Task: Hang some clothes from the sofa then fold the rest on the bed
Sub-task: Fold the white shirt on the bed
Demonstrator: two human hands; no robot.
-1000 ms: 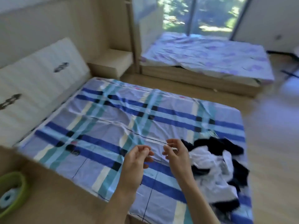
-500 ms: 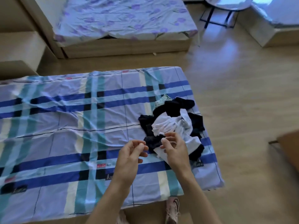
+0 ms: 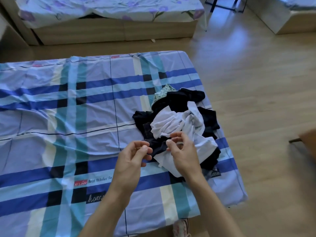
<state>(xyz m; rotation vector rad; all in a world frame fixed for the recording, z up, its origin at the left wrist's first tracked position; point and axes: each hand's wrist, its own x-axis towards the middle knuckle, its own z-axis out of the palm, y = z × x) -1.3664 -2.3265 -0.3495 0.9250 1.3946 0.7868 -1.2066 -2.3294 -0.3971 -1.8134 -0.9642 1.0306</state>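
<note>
A crumpled pile of clothes (image 3: 177, 124) lies near the right edge of the bed (image 3: 77, 117), which has a blue, teal and cream plaid sheet. White garments sit on top of the pile, black ones (image 3: 183, 98) under and around them, and a small green patterned piece (image 3: 163, 92) shows at the far side. My left hand (image 3: 135, 157) hovers just left of the pile, thumb tip against curled fingertips. My right hand (image 3: 183, 152) is over the pile's near edge, its fingers curled too. Nothing shows between the fingertips of either hand.
A second bed (image 3: 102, 9) with a floral sheet stands across a strip of wooden floor (image 3: 256, 100). Black furniture legs (image 3: 222, 5) are at the top right and a wooden furniture corner (image 3: 307, 139) at the right edge. A shoe (image 3: 181, 226) pokes out below the bed's near edge.
The view has swung right and down from the headboard to the clothes pile. Both hands kept their pinched pose and now hover at the pile's near edge.
</note>
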